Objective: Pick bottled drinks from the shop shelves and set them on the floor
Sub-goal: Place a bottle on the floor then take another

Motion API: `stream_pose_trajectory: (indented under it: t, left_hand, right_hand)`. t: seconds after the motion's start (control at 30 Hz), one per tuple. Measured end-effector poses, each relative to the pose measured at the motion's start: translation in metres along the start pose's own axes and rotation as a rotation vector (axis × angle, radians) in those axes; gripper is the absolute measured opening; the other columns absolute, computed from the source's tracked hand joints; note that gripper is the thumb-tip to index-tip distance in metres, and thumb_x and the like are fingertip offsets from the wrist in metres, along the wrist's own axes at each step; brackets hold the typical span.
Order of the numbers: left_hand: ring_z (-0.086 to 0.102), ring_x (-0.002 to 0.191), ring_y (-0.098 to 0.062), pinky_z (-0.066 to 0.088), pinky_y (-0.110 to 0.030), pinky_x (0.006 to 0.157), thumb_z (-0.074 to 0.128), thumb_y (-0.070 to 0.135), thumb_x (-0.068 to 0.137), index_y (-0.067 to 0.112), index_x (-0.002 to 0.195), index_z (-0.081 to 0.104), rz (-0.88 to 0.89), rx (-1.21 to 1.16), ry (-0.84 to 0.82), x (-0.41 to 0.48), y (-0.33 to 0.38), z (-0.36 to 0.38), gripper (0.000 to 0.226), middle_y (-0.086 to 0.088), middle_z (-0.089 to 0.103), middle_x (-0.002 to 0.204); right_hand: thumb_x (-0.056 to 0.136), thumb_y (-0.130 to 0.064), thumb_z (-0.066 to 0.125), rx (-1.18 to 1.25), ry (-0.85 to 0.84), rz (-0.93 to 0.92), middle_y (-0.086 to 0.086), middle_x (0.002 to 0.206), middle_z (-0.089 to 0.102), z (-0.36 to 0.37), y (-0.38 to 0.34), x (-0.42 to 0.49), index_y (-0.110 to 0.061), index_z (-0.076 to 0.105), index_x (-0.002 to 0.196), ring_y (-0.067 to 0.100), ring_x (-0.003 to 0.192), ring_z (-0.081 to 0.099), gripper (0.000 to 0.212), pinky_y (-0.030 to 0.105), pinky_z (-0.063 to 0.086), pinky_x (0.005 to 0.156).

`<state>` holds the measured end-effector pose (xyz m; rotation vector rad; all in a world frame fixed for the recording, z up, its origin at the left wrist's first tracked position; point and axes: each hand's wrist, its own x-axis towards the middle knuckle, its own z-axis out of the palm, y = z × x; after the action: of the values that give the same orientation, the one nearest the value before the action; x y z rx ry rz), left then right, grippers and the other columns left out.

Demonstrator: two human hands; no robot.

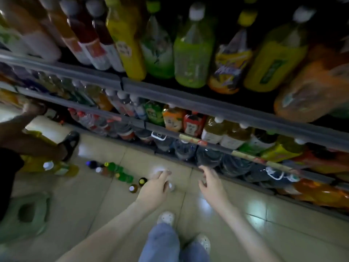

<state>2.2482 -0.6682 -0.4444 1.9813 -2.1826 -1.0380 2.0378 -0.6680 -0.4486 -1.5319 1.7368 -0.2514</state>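
The left hand (156, 184) appears to grip a small white-capped bottle (171, 186) low over the floor (105, 195), while the right hand (209, 184) hangs relaxed and holds nothing. Beyond them a row of bottles (120, 173) stands on the tiles below packed shelves (188, 103). Full bottles are likely heavy, rigid and slick, so the neck looks the surest hold.

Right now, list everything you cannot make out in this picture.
All in the head view:
1. Bottle under the left hand: the hand covers all but a white cap, so the grip is unclear.
2. Labels on the top-shelf bottles: blurred, unreadable.
3. Bottom-shelf bottles: dark, partly behind the shelf rail.
4. Floor bottles: seen from above, too small to name.
5. Second person: cut off by the left edge.
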Motion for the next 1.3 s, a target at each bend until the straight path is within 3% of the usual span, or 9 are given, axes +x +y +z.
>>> stream_pose_trajectory:
  t: [0.23,0.47,0.63,0.7,0.8,0.87,1.07,1.23,1.3]
  left_hand:
    - [0.056,0.106,-0.022,0.032,-0.020,0.072,0.038,0.018,0.100,0.023,0.137,0.042,-0.162,-0.019,-0.108,0.058,-0.166,0.141,0.038,-0.003,0.047,0.137]
    - [0.054,0.108,-0.020,0.033,-0.018,0.073,0.043,0.016,0.097,0.022,0.135,0.046,-0.314,-0.154,-0.065,0.110,-0.290,0.293,0.038,-0.001,0.048,0.133]
    - [0.050,0.115,-0.020,0.036,-0.023,0.089,0.046,0.016,0.096,0.020,0.134,0.048,-0.332,-0.185,-0.046,0.126,-0.325,0.331,0.038,-0.002,0.048,0.133]
    - [0.049,0.116,-0.021,0.037,-0.025,0.089,0.046,0.016,0.095,0.021,0.134,0.047,-0.338,-0.192,-0.053,0.127,-0.318,0.325,0.039,-0.002,0.047,0.135]
    - [0.049,0.116,-0.023,0.035,-0.021,0.080,0.046,0.015,0.094,0.023,0.138,0.041,-0.320,-0.173,-0.114,0.116,-0.288,0.297,0.045,0.000,0.042,0.140]
    - [0.047,0.120,-0.022,0.033,-0.020,0.079,0.049,0.016,0.094,0.026,0.143,0.033,-0.279,-0.154,-0.179,0.103,-0.257,0.268,0.053,0.002,0.035,0.144]
    - [0.034,0.134,-0.022,0.034,-0.030,0.105,0.065,0.023,0.085,0.019,0.151,0.018,-0.019,-0.141,-0.307,0.061,-0.124,0.144,0.082,-0.001,0.027,0.152]
    - [0.051,0.117,-0.024,0.045,-0.034,0.090,0.072,0.034,0.079,0.024,0.136,0.032,0.157,-0.242,-0.301,0.028,-0.006,0.024,0.071,-0.003,0.050,0.130]
    - [0.054,0.111,-0.020,0.046,-0.030,0.083,0.075,0.037,0.075,0.025,0.127,0.038,0.267,-0.236,-0.263,0.016,0.041,-0.016,0.065,0.001,0.053,0.123]
  right_hand:
    - [0.097,-0.009,0.043,-0.221,-0.249,0.087,0.005,0.140,0.038,0.211,0.087,0.082,-0.022,0.023,0.150,0.018,0.126,0.043,0.058,0.020,0.033,0.098]
    - [0.097,-0.008,0.045,-0.416,-0.391,0.056,0.011,0.157,0.009,0.407,0.168,0.208,-0.031,0.008,0.154,0.033,0.128,0.042,0.071,0.034,0.041,0.099]
    - [0.102,-0.020,0.031,-0.436,-0.353,-0.037,0.005,0.131,0.038,0.457,0.209,0.253,-0.014,0.033,0.144,0.015,0.109,0.047,0.043,0.040,0.040,0.103]
    - [0.099,-0.004,0.029,-0.275,-0.314,0.067,0.002,0.131,0.039,0.449,0.204,0.246,-0.012,0.027,0.145,0.018,0.110,0.045,0.048,0.026,0.042,0.090]
    - [0.100,-0.019,0.042,-0.358,-0.288,-0.013,-0.004,0.121,0.045,0.410,0.180,0.207,-0.017,0.039,0.139,0.018,0.098,0.053,0.040,0.017,0.034,0.063]
    - [0.097,-0.029,0.050,-0.400,-0.258,-0.033,0.004,0.119,0.044,0.367,0.153,0.173,-0.020,0.047,0.129,0.026,0.098,0.058,0.033,0.026,0.033,0.063]
    - [0.085,-0.036,0.069,-0.189,0.012,-0.057,0.002,0.108,0.059,0.190,0.050,0.063,-0.018,0.062,0.112,0.029,0.087,0.065,0.033,0.034,0.048,0.065]
    - [0.079,-0.055,0.061,-0.002,0.209,-0.054,-0.028,0.100,0.048,0.034,-0.028,-0.016,-0.043,0.048,0.104,0.000,0.086,0.051,0.030,0.014,0.029,0.062]
    - [0.072,-0.065,0.053,0.060,0.306,-0.054,-0.036,0.106,0.044,-0.022,-0.052,-0.046,-0.054,0.042,0.099,-0.013,0.087,0.047,0.031,0.005,0.034,0.068]
